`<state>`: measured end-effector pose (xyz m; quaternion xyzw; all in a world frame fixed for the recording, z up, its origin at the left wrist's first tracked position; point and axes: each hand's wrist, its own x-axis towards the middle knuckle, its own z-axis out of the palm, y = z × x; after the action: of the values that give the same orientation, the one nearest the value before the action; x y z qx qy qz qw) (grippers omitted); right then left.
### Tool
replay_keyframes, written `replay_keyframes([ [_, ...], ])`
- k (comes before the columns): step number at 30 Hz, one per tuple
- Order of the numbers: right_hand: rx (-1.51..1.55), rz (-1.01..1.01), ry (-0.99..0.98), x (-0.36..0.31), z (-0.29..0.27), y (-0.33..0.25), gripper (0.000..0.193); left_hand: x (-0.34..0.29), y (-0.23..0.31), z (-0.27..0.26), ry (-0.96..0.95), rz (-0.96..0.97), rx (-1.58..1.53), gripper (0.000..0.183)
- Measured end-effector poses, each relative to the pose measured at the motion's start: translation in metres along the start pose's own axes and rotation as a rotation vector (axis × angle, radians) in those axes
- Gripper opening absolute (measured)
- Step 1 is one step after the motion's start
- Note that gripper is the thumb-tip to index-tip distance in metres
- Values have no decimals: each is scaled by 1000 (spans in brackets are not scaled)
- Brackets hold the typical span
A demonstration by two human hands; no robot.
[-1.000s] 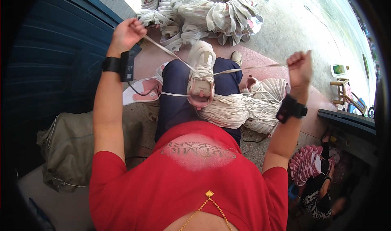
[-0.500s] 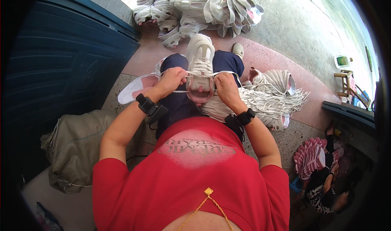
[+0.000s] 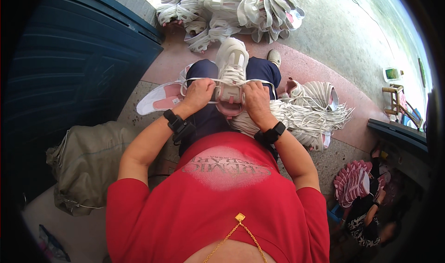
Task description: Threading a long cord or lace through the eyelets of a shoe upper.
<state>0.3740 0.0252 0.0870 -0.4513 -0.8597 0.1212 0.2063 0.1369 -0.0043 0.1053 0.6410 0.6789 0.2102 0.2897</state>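
Observation:
A white and beige sneaker with a pink lining rests between my knees, its toe pointing away from me. White shoelaces run across its tongue and out to both sides. My left hand is closed on a lace at the shoe's left edge. At the right edge my right hand pinches the lace on that side. Beneath my right wrist lies a thick bundle of loose white laces. A flat white shoe upper with pink inside is left of my left hand.
White shoe uppers are heaped beyond my feet. More stacked uppers lie right of my knee. A dark blue door and a grey-green sack stand at left. Lower right, another person's arm is near pink uppers.
My hands stay on the laces and have shifted slightly, the right hand turning more knuckles-up. The whole view has moved a little; the shoe remains between my knees.

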Motion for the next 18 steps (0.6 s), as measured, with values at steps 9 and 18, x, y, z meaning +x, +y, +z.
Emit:
replay_keyframes([
  [9,-23,97,55,0,-7,4,13,2,6,14,149,262,245,10],
  [18,-40,51,30,-1,-22,-8,19,-14,47,-3,288,324,514,14],
])
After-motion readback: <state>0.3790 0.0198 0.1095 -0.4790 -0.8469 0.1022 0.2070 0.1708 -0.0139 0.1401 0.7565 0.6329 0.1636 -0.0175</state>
